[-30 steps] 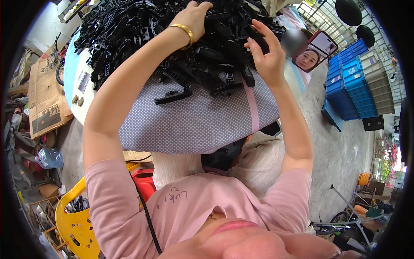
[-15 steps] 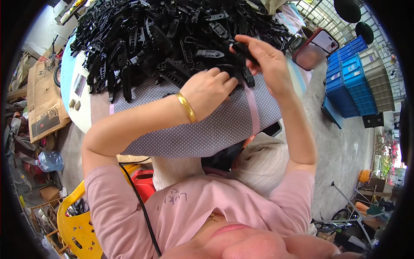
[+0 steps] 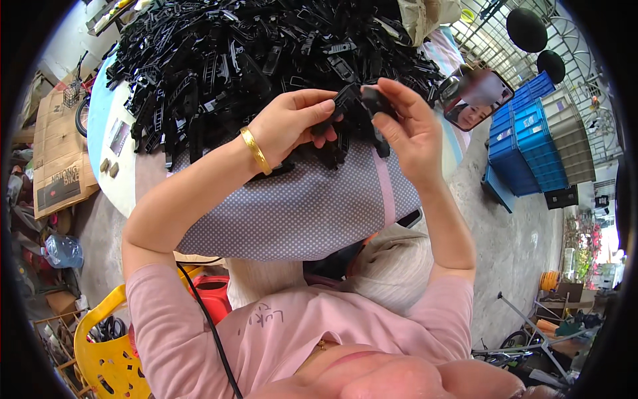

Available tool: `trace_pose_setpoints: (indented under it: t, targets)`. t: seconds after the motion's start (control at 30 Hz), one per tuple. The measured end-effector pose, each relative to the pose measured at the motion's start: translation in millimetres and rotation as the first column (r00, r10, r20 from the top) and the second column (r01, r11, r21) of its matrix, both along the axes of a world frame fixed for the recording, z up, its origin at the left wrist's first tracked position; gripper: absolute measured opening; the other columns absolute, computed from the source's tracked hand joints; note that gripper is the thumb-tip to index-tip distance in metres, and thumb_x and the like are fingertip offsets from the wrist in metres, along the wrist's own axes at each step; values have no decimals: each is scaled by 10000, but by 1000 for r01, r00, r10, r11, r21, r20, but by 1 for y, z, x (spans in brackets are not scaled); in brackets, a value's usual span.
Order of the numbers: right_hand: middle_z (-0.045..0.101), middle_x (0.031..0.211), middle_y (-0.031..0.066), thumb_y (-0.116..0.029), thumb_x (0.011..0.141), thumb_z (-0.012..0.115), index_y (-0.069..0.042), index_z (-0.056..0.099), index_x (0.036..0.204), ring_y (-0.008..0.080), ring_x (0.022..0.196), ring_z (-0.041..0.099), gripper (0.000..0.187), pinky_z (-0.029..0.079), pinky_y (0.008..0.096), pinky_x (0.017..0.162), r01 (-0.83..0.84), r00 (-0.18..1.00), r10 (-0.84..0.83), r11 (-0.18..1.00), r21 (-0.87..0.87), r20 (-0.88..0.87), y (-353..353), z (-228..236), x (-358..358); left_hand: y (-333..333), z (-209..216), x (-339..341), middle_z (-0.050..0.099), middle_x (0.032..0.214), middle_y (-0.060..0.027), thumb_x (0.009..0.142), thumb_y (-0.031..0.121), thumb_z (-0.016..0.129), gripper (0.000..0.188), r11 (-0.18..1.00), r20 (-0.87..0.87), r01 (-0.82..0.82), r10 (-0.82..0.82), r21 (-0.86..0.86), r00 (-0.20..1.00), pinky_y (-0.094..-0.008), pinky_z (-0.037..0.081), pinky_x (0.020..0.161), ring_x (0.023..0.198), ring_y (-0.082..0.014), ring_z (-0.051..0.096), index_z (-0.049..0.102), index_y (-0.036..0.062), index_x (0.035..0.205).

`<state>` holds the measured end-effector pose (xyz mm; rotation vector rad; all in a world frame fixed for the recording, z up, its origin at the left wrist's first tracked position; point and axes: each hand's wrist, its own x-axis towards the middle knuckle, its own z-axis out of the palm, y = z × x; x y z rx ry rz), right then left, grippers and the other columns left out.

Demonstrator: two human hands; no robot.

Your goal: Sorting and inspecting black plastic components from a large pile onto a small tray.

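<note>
A big heap of black plastic parts (image 3: 219,73) covers the far part of the table, many of them long and slotted. My left hand (image 3: 292,123) pinches a black slotted plastic part (image 3: 346,98) between thumb and fingers at the heap's near edge. In my right hand (image 3: 413,130), a dark, smooth plastic piece (image 3: 377,102) is gripped by thumb and fingertips. The two pieces face each other a small distance apart; their exact shapes are partly hidden by my fingers. More black parts lie just beneath both hands.
A dotted grey cloth (image 3: 286,219) drapes the near table edge. A phone (image 3: 480,100) stands propped at the right edge. Blue crates (image 3: 525,136) are stacked on the floor to the right. A yellow chair (image 3: 109,352) and cardboard (image 3: 60,159) are at left.
My left hand has risen from the heap's near edge with a black part in its fingers. The right hand has shifted slightly down, its piece now turned toward the left hand's part.
</note>
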<state>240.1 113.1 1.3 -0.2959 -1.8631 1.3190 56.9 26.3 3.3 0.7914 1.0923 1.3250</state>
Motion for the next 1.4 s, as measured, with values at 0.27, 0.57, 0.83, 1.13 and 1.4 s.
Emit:
trace_pose_setpoints:
  t: [0.27, 0.57, 0.83, 1.13, 1.4]
  targets:
    - [572, 1158, 121, -5, 830, 613, 24, 467, 1231, 182, 1055, 559, 427, 432, 289, 920, 13, 985, -91, 882, 471, 144, -5, -1, 0, -1, -2, -1, 577, 1059, -71, 874, 85, 580, 416, 973, 59, 189, -199, 135, 978, -268, 511, 751, 827, -153, 603, 456, 33, 1268]
    - [632, 1020, 97, -30, 756, 703, 10, 550, 1152, 132, 931, 589, 426, 476, 263, 785, 179, 974, -219, 906, 383, 61, -22, -2, -7, -3, -19, 7, 571, 1092, -55, 775, -20, 653, 476, 957, -406, 86, 35, 276, 913, -268, 500, 858, 953, -140, 593, 491, 28, 1220]
    - [647, 918, 70, 32, 616, 716, -36, 578, 1138, 232, 792, 593, 543, 494, 308, 696, 280, 897, -440, 503, 818, -36, -19, 3, -13, -7, -22, 20, 594, 1053, -109, 768, 7, 659, 544, 896, -322, -66, 226, 439, 919, -251, 505, 830, 943, -122, 592, 443, -14, 1267]
    - [633, 954, 56, -52, 625, 738, -42, 567, 1155, 230, 826, 572, 557, 453, 320, 739, 250, 927, -372, 514, 821, -50, -14, 0, -10, -8, -11, 13, 642, 957, -43, 826, 52, 650, 344, 936, -239, -28, 118, 350, 964, -203, 500, 786, 846, -68, 590, 568, -10, 1155]
    - [626, 972, 100, -200, 720, 751, -9, 568, 1129, 183, 899, 592, 487, 451, 286, 805, 4, 903, -171, 921, 390, 395, -4, 12, 11, -8, -1, 7, 643, 966, -56, 816, 42, 643, 341, 922, -558, 86, 153, 379, 816, -213, 503, 781, 859, -95, 603, 568, 14, 1147]
